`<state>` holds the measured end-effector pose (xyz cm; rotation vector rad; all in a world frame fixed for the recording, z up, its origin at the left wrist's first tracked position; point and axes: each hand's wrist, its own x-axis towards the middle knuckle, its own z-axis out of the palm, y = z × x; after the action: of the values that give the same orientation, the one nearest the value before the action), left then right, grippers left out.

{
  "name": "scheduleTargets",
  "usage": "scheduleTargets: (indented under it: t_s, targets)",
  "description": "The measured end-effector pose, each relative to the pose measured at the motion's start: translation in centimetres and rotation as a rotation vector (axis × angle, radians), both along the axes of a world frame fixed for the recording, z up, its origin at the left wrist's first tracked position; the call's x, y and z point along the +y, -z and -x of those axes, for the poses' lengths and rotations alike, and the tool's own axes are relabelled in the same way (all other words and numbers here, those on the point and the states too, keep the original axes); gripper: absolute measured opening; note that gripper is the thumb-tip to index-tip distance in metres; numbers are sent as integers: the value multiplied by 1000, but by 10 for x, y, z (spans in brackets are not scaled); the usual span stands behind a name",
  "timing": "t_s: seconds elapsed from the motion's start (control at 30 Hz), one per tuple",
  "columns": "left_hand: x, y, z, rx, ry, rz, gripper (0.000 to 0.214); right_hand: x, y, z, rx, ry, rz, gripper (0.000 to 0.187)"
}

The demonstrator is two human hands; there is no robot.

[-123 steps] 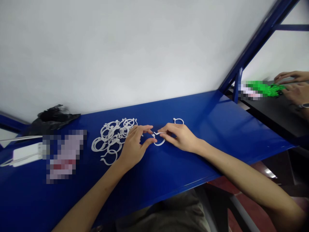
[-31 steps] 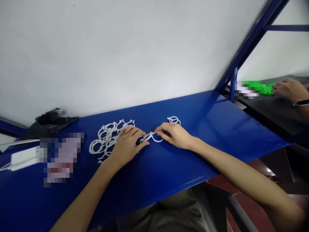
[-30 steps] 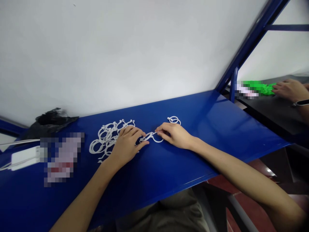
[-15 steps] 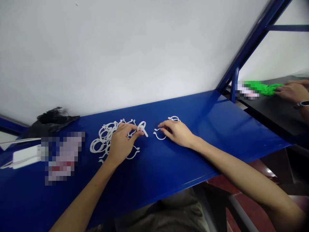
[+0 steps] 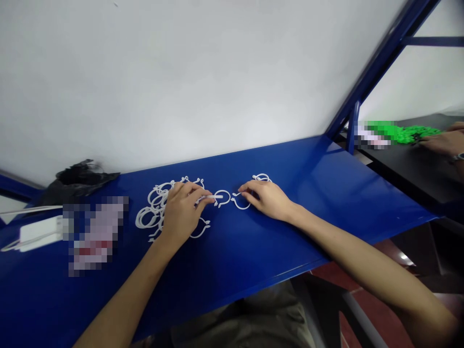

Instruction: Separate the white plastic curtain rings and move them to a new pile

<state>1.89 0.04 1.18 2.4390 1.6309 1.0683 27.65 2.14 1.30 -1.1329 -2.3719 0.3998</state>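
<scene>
My left grip (image 5: pixel 181 208) is pinching a thin white piece (image 5: pixel 218 196) pointing right, basically at the ring (image 5: pixel 241 208) my right grip (image 5: pixel 270 199) has clamped.

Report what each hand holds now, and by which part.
Left hand pinches a white piece, seen edge-on, between thumb and fingertips; gripped part hidden. Right hand has fingers at the upper right of a white ring; grip or mere touch, cannot tell.
</scene>
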Motion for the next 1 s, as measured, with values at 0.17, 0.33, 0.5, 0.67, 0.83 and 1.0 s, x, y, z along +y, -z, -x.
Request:
scheduleTargets:
  t_s: [0.17, 0.33, 0.5, 0.67, 0.83, 1.0]
  targets:
    - [-3, 3, -1, 227, 12, 71, 20, 1, 1, 0, 31, 11, -25, 21]
    - [-9, 0, -4, 282, 25, 121, 50, 0, -1, 1, 91, 24, -40, 19]
    - [-14, -4, -12, 195, 115, 35, 32, -7, -5, 6, 212, 31, -26, 16]
    - [-14, -4, -14, 112, 174, -66, 16, -14, -8, 10, 314, -23, 18, 14]
    - [-13, -4, -13, 88, 173, -165, 10, -20, -7, 13, 322, -57, 67, 13]
    - [-14, -7, -18, 80, 160, -206, 8, -21, -5, 13, 286, -87, 84, 16]
